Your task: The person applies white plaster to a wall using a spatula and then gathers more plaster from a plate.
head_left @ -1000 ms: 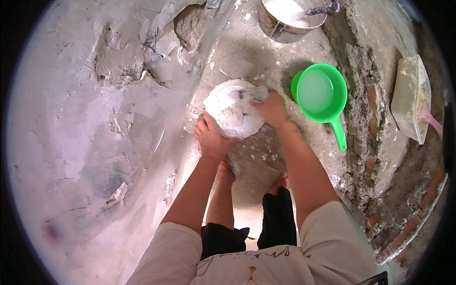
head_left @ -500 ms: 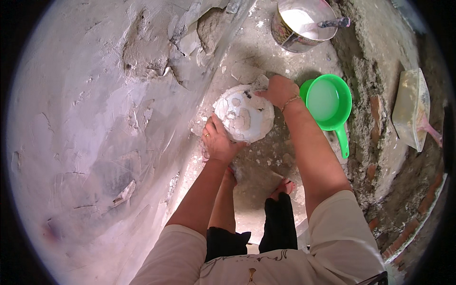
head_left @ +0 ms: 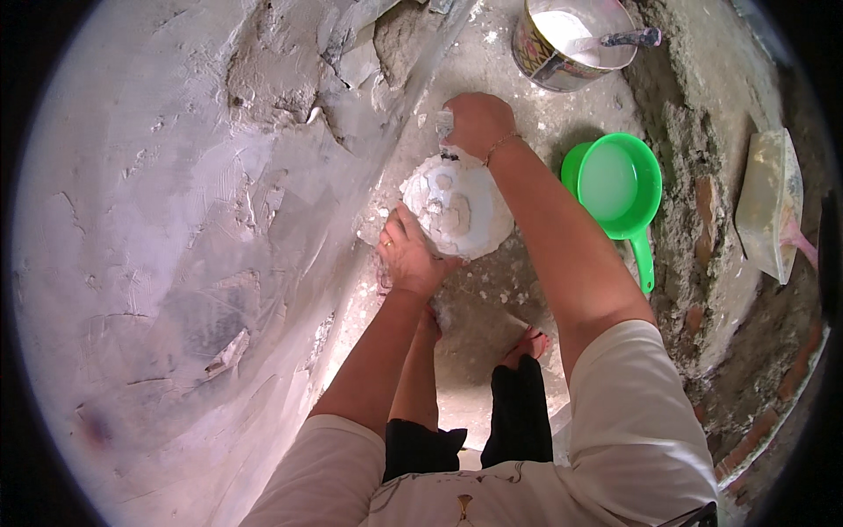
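My left hand grips the near-left edge of a round white plate or lid, whose surface carries cracked patches of pale plaster. My right hand is at the plate's far edge, fingers closed on a small flat, pale scraper, mostly hidden by the hand. To the right of the plate sits a green long-handled dipper holding milky liquid. Beyond, at the top, stands a bucket with white material inside and a tool handle lying across its rim.
A rough plastered surface fills the left side. On the right, a broken ledge shows brick and rubble, with a translucent plastic dustpan-like object with a pink handle. My bare legs and feet are below on the dusty floor.
My right hand has moved from over the plate's right side up and leftward to its far edge, carrying the scraper. The left hand keeps its grip; the view has shifted slightly.
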`<state>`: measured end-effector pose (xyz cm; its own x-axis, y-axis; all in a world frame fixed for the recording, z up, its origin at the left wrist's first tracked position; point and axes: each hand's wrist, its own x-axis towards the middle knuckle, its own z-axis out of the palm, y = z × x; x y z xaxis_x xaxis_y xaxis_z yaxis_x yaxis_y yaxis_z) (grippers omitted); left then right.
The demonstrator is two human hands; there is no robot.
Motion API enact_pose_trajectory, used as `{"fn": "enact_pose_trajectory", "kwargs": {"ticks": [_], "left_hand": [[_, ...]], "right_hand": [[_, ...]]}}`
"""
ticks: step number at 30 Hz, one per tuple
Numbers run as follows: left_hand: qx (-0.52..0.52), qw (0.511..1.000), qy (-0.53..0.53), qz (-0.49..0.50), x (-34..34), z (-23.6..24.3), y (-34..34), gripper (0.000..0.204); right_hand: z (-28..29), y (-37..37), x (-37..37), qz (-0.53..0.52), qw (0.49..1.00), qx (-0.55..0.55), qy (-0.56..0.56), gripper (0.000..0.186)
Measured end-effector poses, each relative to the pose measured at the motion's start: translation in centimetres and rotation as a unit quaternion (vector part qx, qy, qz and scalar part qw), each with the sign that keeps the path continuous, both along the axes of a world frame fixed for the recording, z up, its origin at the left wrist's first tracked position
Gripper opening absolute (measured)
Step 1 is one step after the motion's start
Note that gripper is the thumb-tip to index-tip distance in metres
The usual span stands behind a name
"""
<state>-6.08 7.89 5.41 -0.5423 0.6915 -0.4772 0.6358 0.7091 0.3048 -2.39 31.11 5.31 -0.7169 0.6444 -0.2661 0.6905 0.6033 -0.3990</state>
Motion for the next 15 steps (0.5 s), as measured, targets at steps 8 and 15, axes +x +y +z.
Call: {"fn": "enact_pose_trajectory", "kwargs": {"ticks": [8, 15], "left_hand": [[0.019, 1.0, -0.005, 0.009, 0.1, -0.5, -0.4, 0.137], [0.006, 1.0, -0.017, 0.017, 0.2, -0.2, 0.0, 0.134]], "right_hand": [[-1.3, -1.6, 0.7, -0.066, 0.995, -0.049, 0.051, 0.055], [-0.9, -1.6, -3.3, 0.054, 0.997, -0.052, 0.007, 0.051]]}}
